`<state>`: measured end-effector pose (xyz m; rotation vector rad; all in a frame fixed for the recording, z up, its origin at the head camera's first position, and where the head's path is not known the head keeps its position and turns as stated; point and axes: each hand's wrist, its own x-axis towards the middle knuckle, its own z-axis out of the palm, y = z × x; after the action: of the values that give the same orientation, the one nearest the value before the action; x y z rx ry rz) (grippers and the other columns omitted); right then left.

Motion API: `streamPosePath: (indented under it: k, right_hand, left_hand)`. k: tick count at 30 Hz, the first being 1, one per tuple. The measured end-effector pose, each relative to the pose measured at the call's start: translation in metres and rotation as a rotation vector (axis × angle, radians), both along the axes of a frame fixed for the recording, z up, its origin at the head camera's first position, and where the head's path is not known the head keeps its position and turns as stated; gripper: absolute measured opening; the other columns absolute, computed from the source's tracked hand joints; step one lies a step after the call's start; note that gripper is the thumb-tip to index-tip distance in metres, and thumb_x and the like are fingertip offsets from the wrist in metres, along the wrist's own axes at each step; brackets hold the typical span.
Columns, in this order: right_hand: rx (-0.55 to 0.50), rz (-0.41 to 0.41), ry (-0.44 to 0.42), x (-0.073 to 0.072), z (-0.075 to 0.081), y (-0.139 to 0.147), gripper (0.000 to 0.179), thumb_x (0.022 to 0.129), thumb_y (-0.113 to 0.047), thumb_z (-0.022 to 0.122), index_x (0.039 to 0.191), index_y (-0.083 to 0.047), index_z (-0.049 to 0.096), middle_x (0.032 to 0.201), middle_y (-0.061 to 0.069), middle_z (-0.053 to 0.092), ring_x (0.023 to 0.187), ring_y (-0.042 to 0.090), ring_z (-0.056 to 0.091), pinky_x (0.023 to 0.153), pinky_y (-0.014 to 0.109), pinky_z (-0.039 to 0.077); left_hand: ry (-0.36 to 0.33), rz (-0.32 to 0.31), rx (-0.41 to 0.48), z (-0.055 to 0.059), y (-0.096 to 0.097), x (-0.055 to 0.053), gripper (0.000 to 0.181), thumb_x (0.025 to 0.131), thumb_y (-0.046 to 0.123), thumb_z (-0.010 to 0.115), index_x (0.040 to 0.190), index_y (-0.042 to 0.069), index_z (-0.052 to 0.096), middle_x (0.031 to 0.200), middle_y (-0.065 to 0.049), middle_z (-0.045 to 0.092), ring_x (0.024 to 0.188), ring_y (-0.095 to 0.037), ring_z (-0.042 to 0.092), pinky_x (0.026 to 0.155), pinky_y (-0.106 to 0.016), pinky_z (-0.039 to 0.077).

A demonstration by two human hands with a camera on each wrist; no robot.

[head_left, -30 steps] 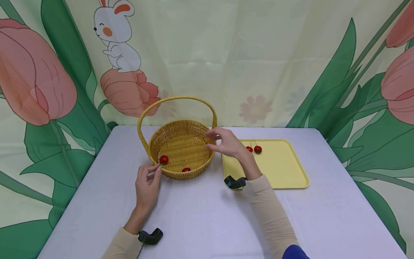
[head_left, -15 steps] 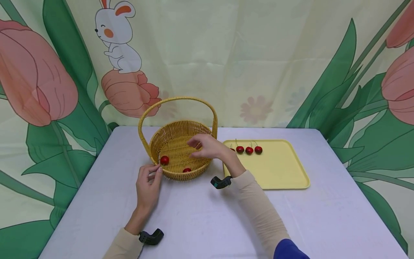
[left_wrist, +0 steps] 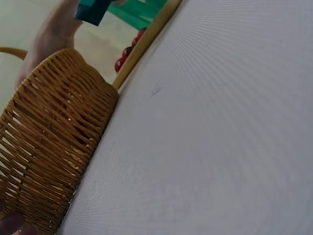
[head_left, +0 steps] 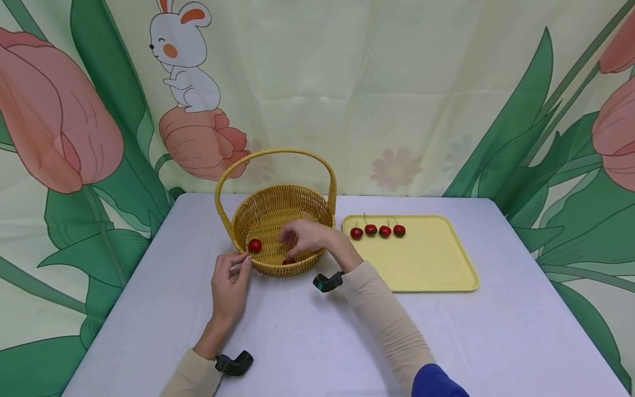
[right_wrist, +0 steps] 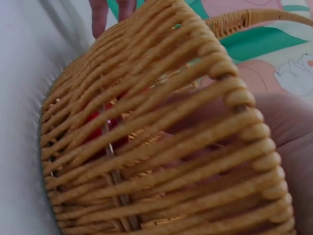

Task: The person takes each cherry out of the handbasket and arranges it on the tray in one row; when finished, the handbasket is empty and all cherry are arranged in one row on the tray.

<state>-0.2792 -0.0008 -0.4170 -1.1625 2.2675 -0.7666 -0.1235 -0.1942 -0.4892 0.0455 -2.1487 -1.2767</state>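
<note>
A yellow wicker basket [head_left: 278, 270] with a tall arched handle stands on the table, a red cherry [head_left: 255, 246] inside at its left. Another cherry [head_left: 289, 262] lies by the front wall, mostly hidden by the rim. My left hand [head_left: 229, 286] pinches the basket's front-left rim between thumb and fingers. Over that rim my right hand [head_left: 308, 237] reaches in from the right, thumb and fingers bent and apart, one fingertip just above the front cherry. Whether it touches is unclear. Through the weave, the right wrist view shows something red [right_wrist: 100, 125] and part of the hand.
Right of the basket lies a pale yellow tray [head_left: 421, 264], with several stemmed cherries [head_left: 385, 231] in a row near its back-left corner. A white cloth covers the table [head_left: 297, 342]. Behind it hangs a printed curtain [head_left: 317, 99] with tulips and a rabbit.
My right hand has moved left from the basket's right rim and down inside toward the front cherry, uncovering the row on the tray. The left hand stays at the rim.
</note>
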Motion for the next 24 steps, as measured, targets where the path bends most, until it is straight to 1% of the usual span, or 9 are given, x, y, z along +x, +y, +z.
streamPosePath:
  k: [4, 7, 13, 15, 18, 24]
  right_hand:
    - [0.051, 0.016, -0.042, 0.0026, -0.002, -0.0039, 0.038, 0.081, -0.016, 0.084, 0.114, -0.006, 0.068, 0.104, 0.005, 0.071, 0.093, 0.013, 0.065, 0.083, 0.023, 0.055]
    - [0.082, 0.026, -0.052, 0.004, -0.0027, -0.006, 0.031, 0.082, -0.013, 0.083, 0.109, -0.007, 0.069, 0.099, 0.003, 0.07, 0.09, 0.012, 0.065, 0.081, 0.023, 0.055]
    - [0.111, 0.021, -0.084, 0.0049, -0.0044, -0.0077, 0.023, 0.084, -0.008, 0.08, 0.104, -0.008, 0.07, 0.099, 0.003, 0.07, 0.091, 0.013, 0.065, 0.081, 0.023, 0.056]
    - [0.114, 0.025, -0.077, 0.0048, -0.0047, -0.0079, 0.02, 0.085, -0.008, 0.079, 0.103, -0.009, 0.071, 0.099, 0.002, 0.07, 0.091, 0.012, 0.065, 0.082, 0.022, 0.056]
    - [0.114, 0.035, -0.044, 0.0046, -0.0043, -0.0081, 0.018, 0.086, -0.008, 0.078, 0.102, -0.011, 0.072, 0.099, 0.001, 0.071, 0.093, 0.012, 0.065, 0.083, 0.022, 0.055]
    - [0.122, 0.036, 0.0, 0.0047, -0.0034, -0.0089, 0.02, 0.086, -0.009, 0.078, 0.104, -0.01, 0.072, 0.1, 0.001, 0.071, 0.095, 0.013, 0.066, 0.085, 0.024, 0.055]
  left_hand:
    - [0.004, 0.001, -0.002, 0.0003, 0.0003, 0.0, 0.023, 0.098, 0.017, 0.064, 0.114, 0.0, 0.066, 0.112, -0.008, 0.059, 0.106, 0.0, 0.052, 0.082, -0.004, 0.045]
    - [0.003, -0.002, -0.001, 0.0005, 0.0005, -0.0001, 0.023, 0.099, 0.018, 0.064, 0.114, 0.0, 0.066, 0.112, -0.008, 0.059, 0.106, 0.0, 0.052, 0.082, -0.005, 0.045]
    - [0.002, -0.001, -0.01, 0.0007, 0.0008, 0.0002, 0.022, 0.099, 0.017, 0.064, 0.113, 0.001, 0.066, 0.112, -0.008, 0.059, 0.107, -0.001, 0.052, 0.082, -0.004, 0.045]
    - [0.003, -0.001, -0.012, 0.0008, 0.0007, 0.0003, 0.022, 0.099, 0.017, 0.064, 0.113, 0.001, 0.066, 0.113, -0.009, 0.059, 0.107, -0.001, 0.052, 0.082, -0.005, 0.045]
    - [0.005, 0.002, -0.014, 0.001, 0.0005, 0.0002, 0.022, 0.099, 0.017, 0.064, 0.113, 0.001, 0.066, 0.113, -0.009, 0.059, 0.107, -0.002, 0.053, 0.082, -0.005, 0.045]
    - [0.002, 0.006, -0.015, 0.0002, -0.0004, -0.0003, 0.021, 0.098, 0.017, 0.064, 0.113, 0.001, 0.067, 0.113, -0.009, 0.059, 0.107, -0.001, 0.053, 0.082, -0.004, 0.045]
